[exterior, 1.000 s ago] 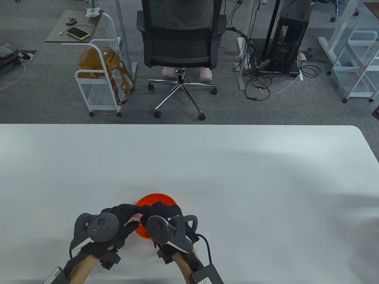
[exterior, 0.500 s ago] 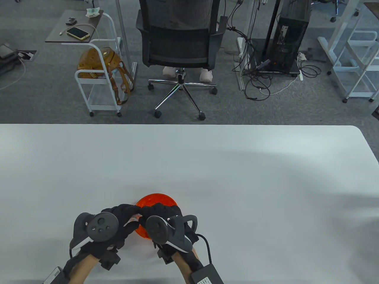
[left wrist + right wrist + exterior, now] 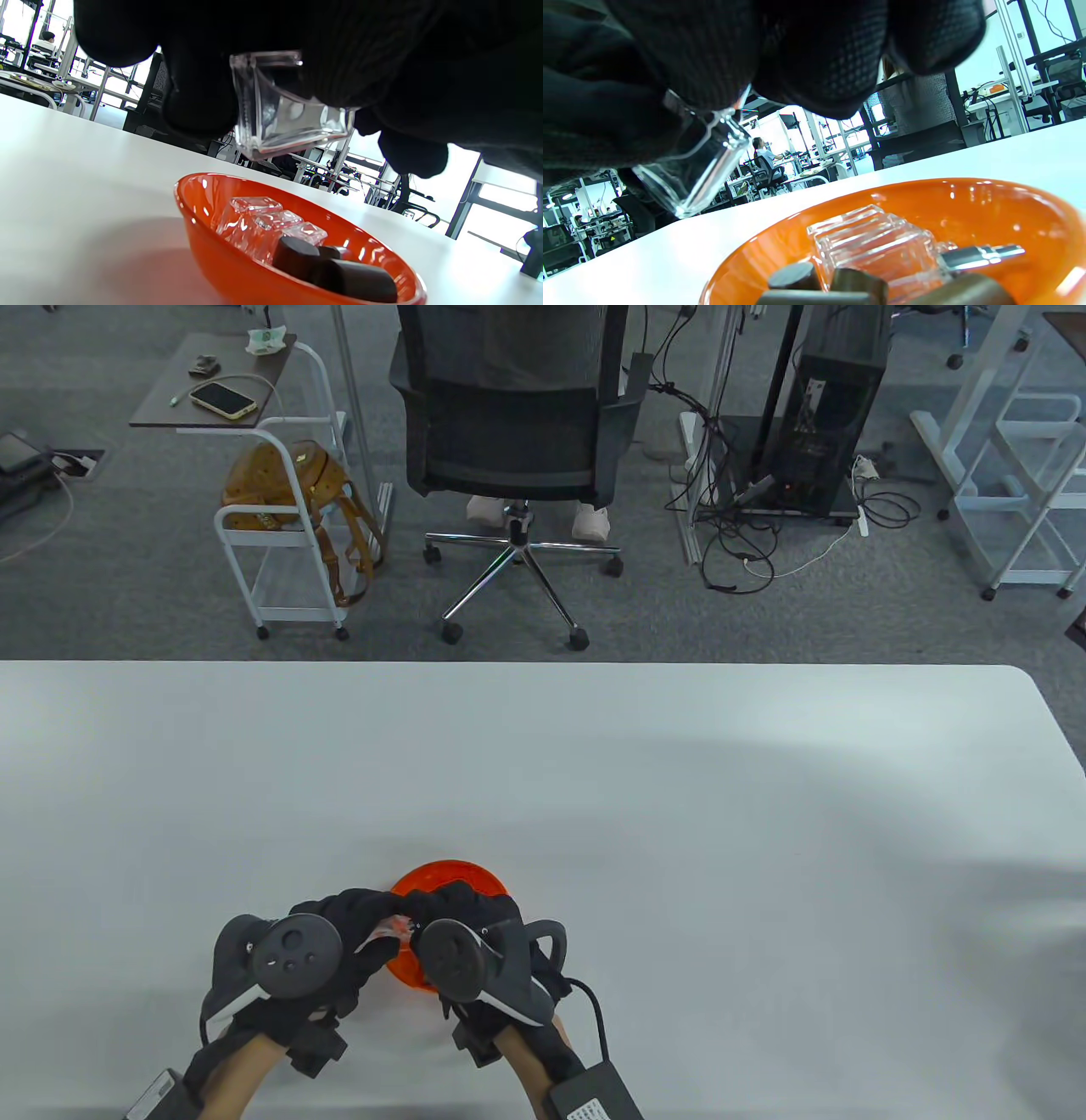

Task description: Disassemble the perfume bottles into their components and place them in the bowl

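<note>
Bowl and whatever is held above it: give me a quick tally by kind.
Orange bowl: 1
Clear bottle held above it: 1
Dark caps in the bowl: 3 distinguishable
Silver spray nozzle in the bowl: 1
Clear glass pieces in the bowl: overlapping, cannot separate
Total counted: 6

No readable text, label, brand, number or sign appears in any of the views. The clear glass bottle [image 3: 292,110] held by the gloved hands carries no print that can be made out, and the orange bowl [image 3: 237,271] and the glass and dark pieces inside it are unmarked. The phone [image 3: 222,399] on the side table in the background shows a lit screen, but it is too small to read.
</note>
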### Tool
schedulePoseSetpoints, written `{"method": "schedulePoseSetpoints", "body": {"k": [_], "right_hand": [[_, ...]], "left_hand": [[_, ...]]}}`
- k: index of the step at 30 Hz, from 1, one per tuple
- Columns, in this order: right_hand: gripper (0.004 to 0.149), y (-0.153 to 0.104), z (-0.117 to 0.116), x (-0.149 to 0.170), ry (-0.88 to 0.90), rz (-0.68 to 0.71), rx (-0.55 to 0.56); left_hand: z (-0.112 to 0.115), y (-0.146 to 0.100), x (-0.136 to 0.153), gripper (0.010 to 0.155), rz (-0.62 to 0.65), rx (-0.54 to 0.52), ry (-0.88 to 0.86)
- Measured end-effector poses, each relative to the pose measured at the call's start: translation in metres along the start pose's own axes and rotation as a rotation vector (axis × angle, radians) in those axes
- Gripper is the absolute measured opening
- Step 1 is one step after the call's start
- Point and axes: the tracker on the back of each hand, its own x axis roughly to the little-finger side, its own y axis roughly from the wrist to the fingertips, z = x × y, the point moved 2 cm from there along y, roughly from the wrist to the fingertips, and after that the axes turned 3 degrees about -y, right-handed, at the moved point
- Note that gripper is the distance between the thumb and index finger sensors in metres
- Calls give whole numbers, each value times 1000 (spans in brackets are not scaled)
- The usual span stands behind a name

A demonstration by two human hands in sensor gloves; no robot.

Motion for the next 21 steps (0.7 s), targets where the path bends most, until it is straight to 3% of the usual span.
{"method": "schedulePoseSetpoints", "body": {"k": [3, 7, 21], "right_hand": [[43, 1, 0, 3, 52, -27, 15], [49, 1, 1, 3, 37, -16, 2], [43, 3, 6, 8, 63, -39, 8]], "left_hand": [[2, -1, 0, 54, 7, 24, 15], [1, 1, -3, 53, 7, 3, 22], [0, 0, -1, 54, -3, 15, 10]]}}
